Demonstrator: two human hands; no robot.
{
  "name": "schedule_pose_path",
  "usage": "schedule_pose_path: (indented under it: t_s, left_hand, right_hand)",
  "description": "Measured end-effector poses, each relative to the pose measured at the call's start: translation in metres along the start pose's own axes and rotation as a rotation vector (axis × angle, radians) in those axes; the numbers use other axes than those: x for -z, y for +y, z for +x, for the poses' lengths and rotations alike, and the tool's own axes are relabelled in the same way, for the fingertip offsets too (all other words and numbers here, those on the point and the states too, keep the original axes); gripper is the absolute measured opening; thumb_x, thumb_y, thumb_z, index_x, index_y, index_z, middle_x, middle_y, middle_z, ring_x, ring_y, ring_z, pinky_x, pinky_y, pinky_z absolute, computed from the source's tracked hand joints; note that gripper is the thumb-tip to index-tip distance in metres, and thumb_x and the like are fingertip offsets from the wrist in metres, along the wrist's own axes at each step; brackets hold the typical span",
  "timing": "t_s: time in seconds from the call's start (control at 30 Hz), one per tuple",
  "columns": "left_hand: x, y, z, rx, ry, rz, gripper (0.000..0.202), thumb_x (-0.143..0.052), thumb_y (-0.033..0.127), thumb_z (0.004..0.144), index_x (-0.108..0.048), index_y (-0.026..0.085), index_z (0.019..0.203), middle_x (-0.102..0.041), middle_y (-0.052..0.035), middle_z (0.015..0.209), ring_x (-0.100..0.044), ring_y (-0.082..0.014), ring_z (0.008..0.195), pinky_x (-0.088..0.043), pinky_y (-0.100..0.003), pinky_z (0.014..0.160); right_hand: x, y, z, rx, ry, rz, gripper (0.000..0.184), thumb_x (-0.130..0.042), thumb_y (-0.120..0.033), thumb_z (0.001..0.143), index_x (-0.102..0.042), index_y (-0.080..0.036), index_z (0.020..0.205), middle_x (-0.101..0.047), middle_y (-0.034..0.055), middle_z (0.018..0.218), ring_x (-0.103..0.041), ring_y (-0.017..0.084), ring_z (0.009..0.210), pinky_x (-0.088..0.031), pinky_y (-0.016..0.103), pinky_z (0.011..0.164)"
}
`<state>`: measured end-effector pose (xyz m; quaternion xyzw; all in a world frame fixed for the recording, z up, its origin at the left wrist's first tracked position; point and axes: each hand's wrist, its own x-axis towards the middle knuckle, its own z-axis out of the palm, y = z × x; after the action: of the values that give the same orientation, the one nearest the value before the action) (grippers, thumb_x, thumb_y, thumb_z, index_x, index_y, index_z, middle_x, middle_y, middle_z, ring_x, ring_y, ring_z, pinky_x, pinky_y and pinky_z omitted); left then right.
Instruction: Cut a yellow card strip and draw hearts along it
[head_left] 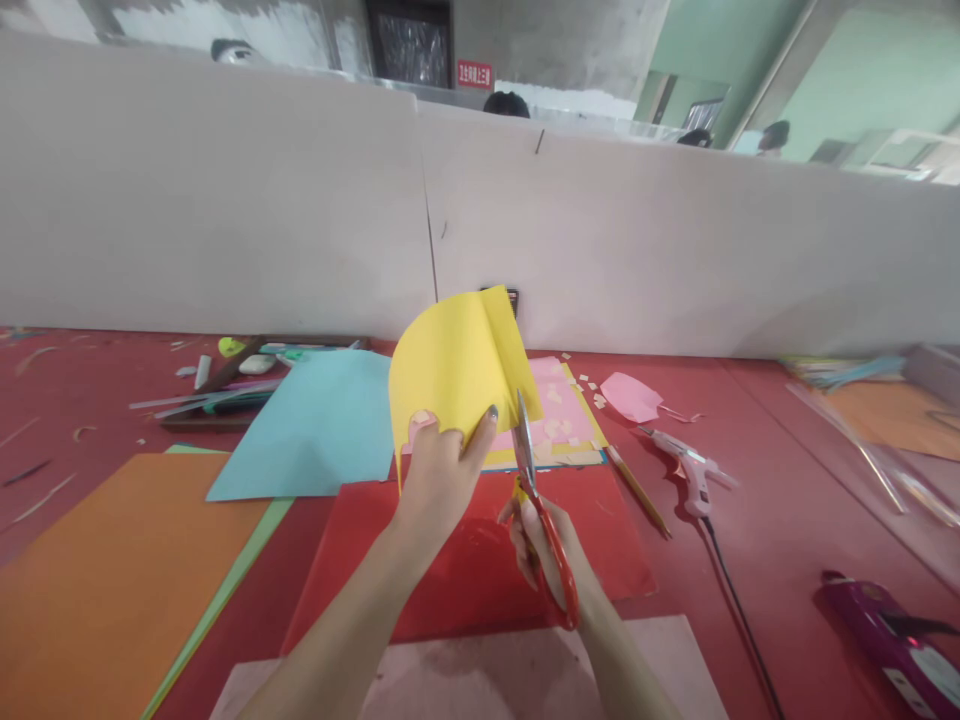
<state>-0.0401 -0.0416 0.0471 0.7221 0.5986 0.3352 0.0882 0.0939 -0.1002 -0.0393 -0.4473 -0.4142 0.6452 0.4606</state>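
Observation:
A curled sheet of yellow paper is pinched in my left hand, thumb on the near side. My right hand grips red-handled scissors. Their metal blades point up and away, right beside the yellow sheet's lower right edge; whether they touch the paper I cannot tell. A small bit of yellow shows by my right fingers. Under both hands lies a red sheet on the red table. Behind it are pink paper and small pale scraps, partly hidden by the yellow sheet.
Blue paper and orange paper lie left, near a dark tray of tools. To the right are a pencil, a pink glue gun with its cord, and a purple device. A white partition stands behind; people's heads show above it.

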Motion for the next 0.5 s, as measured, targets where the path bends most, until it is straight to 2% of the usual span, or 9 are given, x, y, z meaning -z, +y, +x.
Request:
schedule_pose_path:
  t_s: [0.13,0.5]
  left_hand:
    - [-0.0003,-0.0021,0.0003,-0.036,-0.016,0.016,0.037,-0.036,0.037,0.084,-0.064,0.019,0.067,-0.023,0.0041,0.042,-0.032,-0.0141,0.042,-0.036,-0.032,0.063]
    - [-0.0028,-0.0031,-0.0015,0.026,0.021,-0.026,0.033,-0.043,0.039,0.081,-0.065,0.018,0.068,-0.022,0.0045,0.044,-0.034,-0.0138,0.041,-0.035,-0.031,0.055]
  right_hand:
    - [-0.0009,-0.0010,-0.0003,0.003,0.014,0.006,0.050,-0.048,-0.065,0.073,-0.051,-0.015,0.081,-0.034,-0.0099,0.045,-0.030,0.002,0.028,-0.025,0.015,0.027]
    - [-0.0020,-0.0030,-0.0006,-0.028,0.038,0.005,0.050,-0.049,-0.064,0.072,-0.051,-0.015,0.080,-0.034,-0.0103,0.044,-0.031,0.003,0.028,-0.027,0.015,0.027]
